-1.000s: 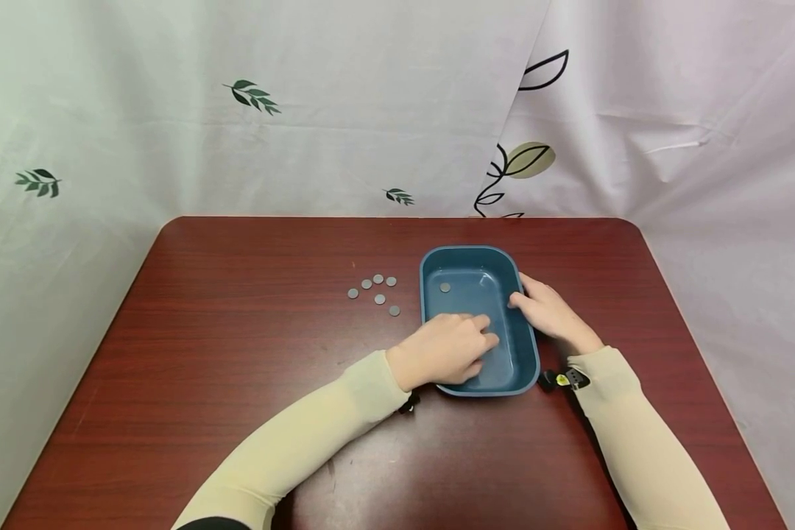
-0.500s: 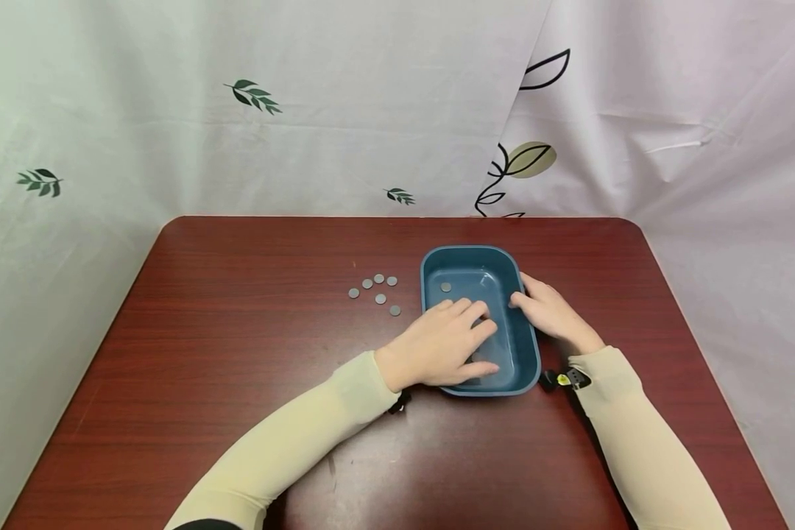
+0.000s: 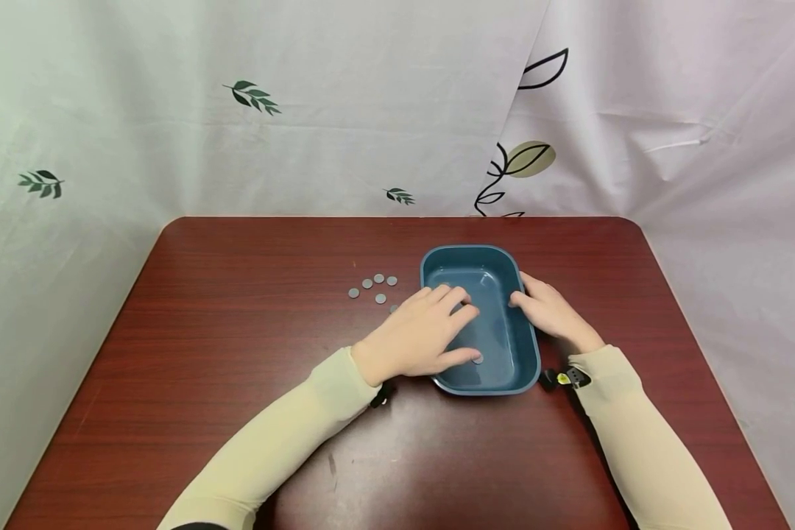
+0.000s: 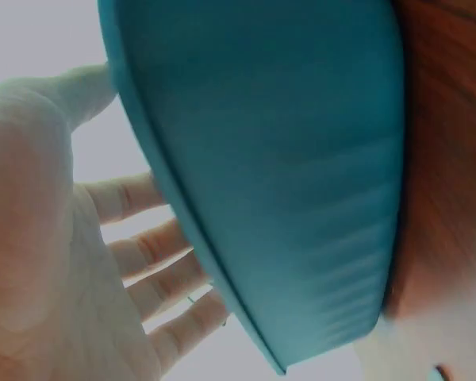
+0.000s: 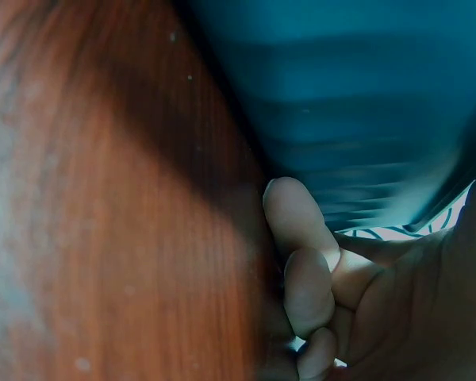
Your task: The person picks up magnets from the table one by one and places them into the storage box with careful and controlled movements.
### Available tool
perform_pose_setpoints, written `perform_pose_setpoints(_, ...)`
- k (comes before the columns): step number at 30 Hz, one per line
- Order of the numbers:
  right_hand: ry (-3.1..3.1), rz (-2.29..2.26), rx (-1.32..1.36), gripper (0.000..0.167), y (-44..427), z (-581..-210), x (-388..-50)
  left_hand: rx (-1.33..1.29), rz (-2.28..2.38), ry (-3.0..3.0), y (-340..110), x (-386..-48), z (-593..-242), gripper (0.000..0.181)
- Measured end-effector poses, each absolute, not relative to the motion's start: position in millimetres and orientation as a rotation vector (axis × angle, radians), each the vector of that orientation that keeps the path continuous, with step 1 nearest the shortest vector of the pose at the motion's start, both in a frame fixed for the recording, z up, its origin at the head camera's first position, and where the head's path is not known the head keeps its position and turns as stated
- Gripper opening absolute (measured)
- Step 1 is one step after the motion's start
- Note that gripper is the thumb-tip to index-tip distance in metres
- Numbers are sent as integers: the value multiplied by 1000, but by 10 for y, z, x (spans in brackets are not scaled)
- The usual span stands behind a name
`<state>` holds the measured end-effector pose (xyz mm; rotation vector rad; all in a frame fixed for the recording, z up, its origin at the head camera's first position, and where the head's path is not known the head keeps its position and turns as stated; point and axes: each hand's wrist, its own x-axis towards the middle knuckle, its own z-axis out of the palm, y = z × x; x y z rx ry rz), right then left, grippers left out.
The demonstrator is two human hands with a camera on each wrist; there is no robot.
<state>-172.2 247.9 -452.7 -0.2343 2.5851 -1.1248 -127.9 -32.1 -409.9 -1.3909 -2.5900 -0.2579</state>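
In the head view, a blue plastic bin (image 3: 506, 346) stands on the table. My right hand (image 3: 548, 311) grips its right wall, the thumb inside the rim and the fingers outside; the right wrist view catches those curled fingertips (image 5: 292, 210) low beside the bin. My left hand (image 3: 416, 336) reaches over the left rim with spread, relaxed fingers, seemingly holding nothing. A small grey coin (image 3: 478, 359) lies on the bin floor at the left thumb's tip. Another coin in the bin is mostly covered by the left fingers. Several similar coins (image 3: 380, 299) lie on the table left of the bin.
A dark red wood-grain table (image 3: 252, 309) carries everything. Its back edge meets a pale hanging cloth (image 3: 331, 147) with leaf prints, which also closes off both sides.
My left hand has opened from a bunched pose and drawn back to the left, uncovering a coin in the bin. The right hand and bin have stayed put.
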Motion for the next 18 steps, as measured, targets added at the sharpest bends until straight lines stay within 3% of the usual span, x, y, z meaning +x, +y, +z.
perform_pose_setpoints(18,2607,-1097,-239,50,2473,-4523,-1727,-1288,-314,-2641,-650,-1387,-4016,57)
